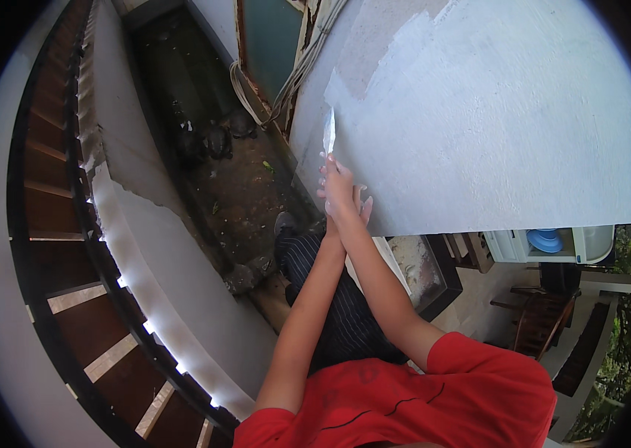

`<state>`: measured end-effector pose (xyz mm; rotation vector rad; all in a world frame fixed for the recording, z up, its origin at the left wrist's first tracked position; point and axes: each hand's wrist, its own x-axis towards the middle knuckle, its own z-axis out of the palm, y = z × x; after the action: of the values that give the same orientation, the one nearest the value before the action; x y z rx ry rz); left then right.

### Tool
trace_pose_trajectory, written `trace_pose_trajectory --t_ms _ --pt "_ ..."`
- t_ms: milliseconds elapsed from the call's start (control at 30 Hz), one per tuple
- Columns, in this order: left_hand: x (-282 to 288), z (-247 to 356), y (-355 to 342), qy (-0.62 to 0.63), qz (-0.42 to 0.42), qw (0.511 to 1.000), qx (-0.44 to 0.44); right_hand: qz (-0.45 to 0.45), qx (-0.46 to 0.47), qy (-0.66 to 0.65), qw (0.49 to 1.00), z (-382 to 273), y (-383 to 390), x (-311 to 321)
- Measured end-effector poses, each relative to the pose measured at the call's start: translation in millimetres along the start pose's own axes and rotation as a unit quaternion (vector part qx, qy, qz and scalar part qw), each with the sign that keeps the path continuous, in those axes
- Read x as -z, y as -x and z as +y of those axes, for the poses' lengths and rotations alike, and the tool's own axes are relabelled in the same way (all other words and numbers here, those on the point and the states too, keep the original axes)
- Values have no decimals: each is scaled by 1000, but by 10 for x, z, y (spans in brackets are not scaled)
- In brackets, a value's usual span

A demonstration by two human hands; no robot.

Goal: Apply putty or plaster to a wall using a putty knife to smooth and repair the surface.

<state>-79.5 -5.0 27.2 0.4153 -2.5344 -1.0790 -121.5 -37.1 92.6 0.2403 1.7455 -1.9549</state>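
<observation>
My right hand (339, 187) is closed around the handle of a putty knife (329, 133), its blade pointing up and coated white. The blade is close to a wall (494, 112) covered with pale, uneven filler; whether it touches cannot be told. My forearms cross, the right one over the left. Behind the right wrist my left hand (365, 211) shows in part, its fingers apart and smeared with white, with nothing visible in them. The rest of that hand is hidden.
On the left, a low white wall (173, 254) runs beside a dark railing (54, 216). Several turtles (218, 140) lie in a murky pool ahead. Loose cables (304, 67) hang at the wall's edge. A tray with white material (414, 263) sits by my leg; a wooden chair (545, 317) stands right.
</observation>
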Motion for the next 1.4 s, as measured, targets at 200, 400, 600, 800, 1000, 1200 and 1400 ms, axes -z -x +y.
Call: trace_pose_trajectory --t_ms 200,400,600,800,1000,1200,1400 --pt "160 83 35 53 -6 998 12 -62 -24 44 997 -61 -139 -53" --pt "162 55 -155 305 126 933 144 -28 43 -61 997 -186 -363 -367" --pt "-9 -188 -123 349 147 907 185 81 10 -173 982 -16 -92 -289" --pt "115 -250 -129 284 124 943 123 83 16 -72 994 210 130 -157" --pt "78 -193 8 232 81 967 72 40 -12 -15 999 152 -16 -26" --pt "-17 -10 101 179 24 983 18 45 0 -78 996 -108 -131 -158" --pt "18 124 104 110 -31 992 -50 63 30 -8 998 8 133 117"
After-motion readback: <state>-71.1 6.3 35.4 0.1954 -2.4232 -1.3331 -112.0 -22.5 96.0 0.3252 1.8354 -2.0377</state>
